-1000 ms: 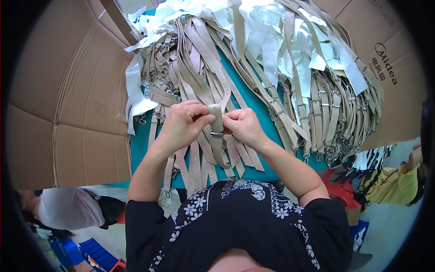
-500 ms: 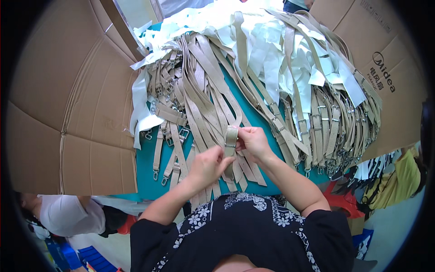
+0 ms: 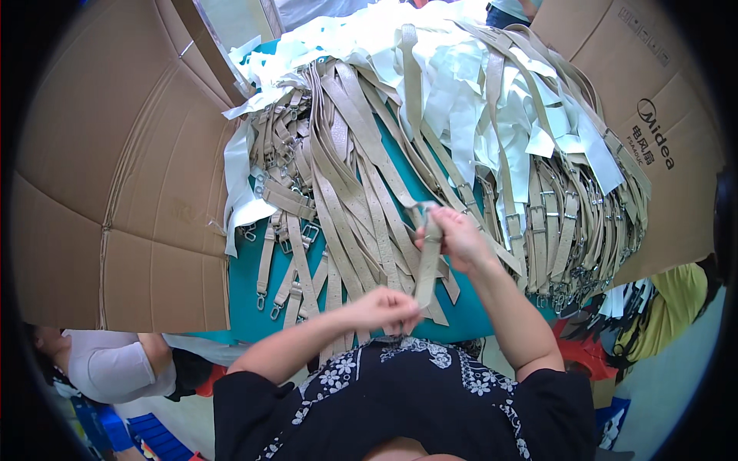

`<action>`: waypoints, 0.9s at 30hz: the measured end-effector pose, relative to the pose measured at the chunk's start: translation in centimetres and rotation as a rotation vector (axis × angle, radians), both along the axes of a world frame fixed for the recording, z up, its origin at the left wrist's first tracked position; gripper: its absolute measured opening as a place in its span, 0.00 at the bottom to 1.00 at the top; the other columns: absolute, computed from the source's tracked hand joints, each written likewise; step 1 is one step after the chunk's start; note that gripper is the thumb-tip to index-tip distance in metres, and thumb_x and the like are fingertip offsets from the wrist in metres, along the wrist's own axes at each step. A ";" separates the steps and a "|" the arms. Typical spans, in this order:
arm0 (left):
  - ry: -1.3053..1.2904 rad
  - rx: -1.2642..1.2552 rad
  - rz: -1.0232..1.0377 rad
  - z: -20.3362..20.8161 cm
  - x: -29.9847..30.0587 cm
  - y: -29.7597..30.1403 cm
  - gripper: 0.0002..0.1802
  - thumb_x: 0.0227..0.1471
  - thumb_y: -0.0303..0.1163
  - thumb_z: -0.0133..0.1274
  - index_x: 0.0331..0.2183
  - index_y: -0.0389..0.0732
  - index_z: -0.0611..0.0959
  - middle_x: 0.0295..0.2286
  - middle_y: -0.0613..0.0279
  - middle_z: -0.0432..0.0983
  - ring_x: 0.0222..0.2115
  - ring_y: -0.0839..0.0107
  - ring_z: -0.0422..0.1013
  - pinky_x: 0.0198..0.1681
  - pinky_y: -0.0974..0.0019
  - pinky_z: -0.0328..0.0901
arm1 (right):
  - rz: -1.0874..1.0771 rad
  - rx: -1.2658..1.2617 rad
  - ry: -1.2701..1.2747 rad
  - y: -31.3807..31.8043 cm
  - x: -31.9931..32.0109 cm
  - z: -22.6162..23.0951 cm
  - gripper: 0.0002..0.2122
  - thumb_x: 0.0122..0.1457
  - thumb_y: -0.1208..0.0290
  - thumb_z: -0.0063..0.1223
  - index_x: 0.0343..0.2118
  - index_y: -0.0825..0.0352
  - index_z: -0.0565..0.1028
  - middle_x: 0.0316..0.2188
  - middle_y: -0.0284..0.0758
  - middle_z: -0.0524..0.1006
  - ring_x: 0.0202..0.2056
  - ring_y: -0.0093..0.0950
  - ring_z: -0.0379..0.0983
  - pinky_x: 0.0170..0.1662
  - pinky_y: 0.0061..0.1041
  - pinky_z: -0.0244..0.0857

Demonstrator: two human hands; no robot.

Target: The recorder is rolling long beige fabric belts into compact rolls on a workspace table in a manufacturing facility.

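Note:
A beige leather strap point(image 3: 429, 267) is stretched between my two hands over the near edge of the table. My right hand point(image 3: 460, 238) grips its upper part, where a metal buckle shows dimly by the fingers. Lower and to the left, my left hand point(image 3: 384, 309) is closed on the strap's lower end in a pinch, slightly blurred. From above my right hand, the strap seems to run on toward the loose beige straps point(image 3: 350, 184) fanned out ahead. Further left lie short straps with metal clips point(image 3: 283, 201).
A teal tabletop point(image 3: 250, 280) carries the straps. Buckled straps point(image 3: 557, 219) hang in a dense bundle at the right, among white sheets point(image 3: 453, 100). Tall cardboard point(image 3: 154, 207) stands at the left, more cardboard point(image 3: 653, 100) at the right. Another person point(image 3: 111, 365) is at the lower left.
My right hand has moved right with the strap. My left hand has moved down and right and now pulls the strap's lower end straight, where it was curled before.

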State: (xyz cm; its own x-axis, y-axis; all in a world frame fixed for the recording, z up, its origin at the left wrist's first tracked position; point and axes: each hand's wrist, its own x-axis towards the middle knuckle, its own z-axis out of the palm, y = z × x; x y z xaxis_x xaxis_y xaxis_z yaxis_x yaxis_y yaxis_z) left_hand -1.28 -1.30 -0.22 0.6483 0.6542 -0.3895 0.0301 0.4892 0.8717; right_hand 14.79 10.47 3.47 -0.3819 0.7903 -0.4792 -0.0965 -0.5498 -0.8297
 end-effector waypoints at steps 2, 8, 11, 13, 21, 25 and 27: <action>-0.242 -0.287 0.352 -0.2 -0.6 4.3 0.27 0.54 0.53 0.39 0.40 0.37 0.72 0.37 0.56 0.72 0.35 0.69 0.71 0.40 0.67 0.66 | 0.209 0.144 -0.020 1.3 2.7 0.1 0.12 0.61 0.59 0.38 0.30 0.63 0.66 0.19 0.29 0.71 0.17 0.19 0.65 0.23 0.17 0.61; -0.603 -0.478 0.909 -4.4 -6.5 24.7 0.29 0.57 0.49 0.31 0.44 0.30 0.64 0.34 0.45 0.69 0.34 0.55 0.70 0.37 0.56 0.68 | 0.492 0.832 -0.810 -2.1 5.8 5.0 0.11 0.57 0.62 0.44 0.37 0.63 0.71 0.20 0.38 0.73 0.22 0.29 0.71 0.27 0.24 0.63; -0.407 -0.169 1.345 -4.3 -11.9 35.4 0.23 0.57 0.41 0.32 0.45 0.32 0.64 0.35 0.46 0.68 0.33 0.55 0.69 0.35 0.53 0.68 | 0.253 1.042 -0.872 -3.1 7.2 5.4 0.21 0.50 0.66 0.54 0.48 0.57 0.67 0.28 0.40 0.73 0.24 0.37 0.71 0.30 0.31 0.64; -0.389 -0.028 1.510 -1.6 -13.4 40.5 0.19 0.56 0.37 0.33 0.45 0.34 0.65 0.35 0.48 0.68 0.32 0.57 0.69 0.32 0.55 0.69 | 0.284 1.024 -0.957 -1.8 8.1 4.4 0.21 0.48 0.69 0.56 0.48 0.56 0.68 0.30 0.39 0.72 0.24 0.36 0.71 0.30 0.30 0.64; 0.291 0.512 0.822 12.5 -7.1 46.6 0.26 0.51 0.39 0.45 0.50 0.37 0.63 0.40 0.53 0.67 0.38 0.64 0.69 0.39 0.62 0.65 | -0.085 1.317 -1.309 4.7 6.1 1.9 0.14 0.47 0.72 0.55 0.39 0.64 0.73 0.40 0.40 0.67 0.40 0.38 0.65 0.42 0.32 0.60; 0.582 0.738 0.757 10.6 -10.8 44.9 0.31 0.49 0.38 0.50 0.52 0.35 0.62 0.38 0.52 0.71 0.30 0.71 0.73 0.32 0.69 0.67 | 0.175 1.201 -0.838 6.8 0.3 -1.9 0.11 0.48 0.68 0.54 0.34 0.65 0.73 0.30 0.39 0.72 0.31 0.40 0.70 0.36 0.34 0.64; 0.655 0.818 0.879 8.8 -14.9 42.9 0.26 0.48 0.36 0.51 0.48 0.34 0.68 0.30 0.55 0.75 0.24 0.72 0.73 0.26 0.73 0.66 | 0.378 1.120 -0.993 7.8 -3.8 -4.1 0.11 0.49 0.67 0.54 0.32 0.67 0.71 0.27 0.40 0.73 0.28 0.41 0.72 0.32 0.36 0.65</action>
State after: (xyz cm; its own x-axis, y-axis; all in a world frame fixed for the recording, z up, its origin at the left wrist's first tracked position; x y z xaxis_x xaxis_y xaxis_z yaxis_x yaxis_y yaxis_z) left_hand -16.15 41.58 8.53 -0.2488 0.9405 0.2317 0.4948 -0.0822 0.8651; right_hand 11.01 18.30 -0.63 -0.5326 0.8405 0.0997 0.7222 0.5127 -0.4644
